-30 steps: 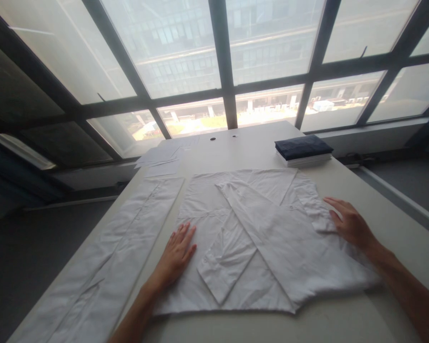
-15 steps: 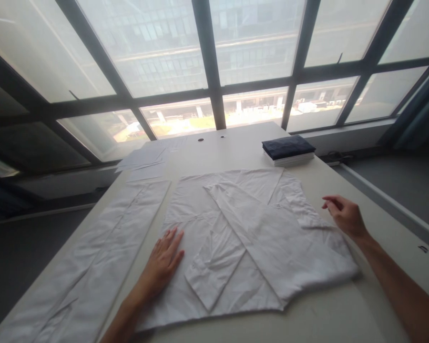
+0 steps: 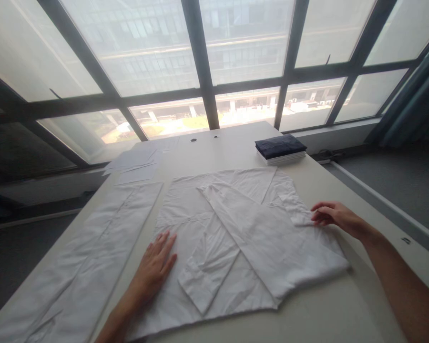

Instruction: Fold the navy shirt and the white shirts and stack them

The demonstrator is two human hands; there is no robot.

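A white long-sleeved shirt [image 3: 257, 238] lies partly folded on the table, its sleeves crossed over the body. My left hand [image 3: 153, 267] rests flat on the shirt's left side, fingers stretched out and thumb apart. At the right edge, my right hand [image 3: 338, 219] is at the cloth near a folded-in part, with its fingers loosely bent and slightly apart. Its fingertips meet the edge of the fabric, and I see no cloth lifted by them. To the left lies a long folded white garment [image 3: 89, 257], touched by neither hand.
A dark folded cloth [image 3: 280, 145] tops a white stack [image 3: 286, 159] at the table's far right. Loose papers [image 3: 136, 162] lie at the far left. The white table [image 3: 232, 147] reaches toward large windows [image 3: 246, 43], with a curtain [image 3: 407, 100] at right.
My right hand has come down and left to the shirt's right edge, its fingers loosening. My left hand stays flat on the shirt. The whole view has shifted slightly.
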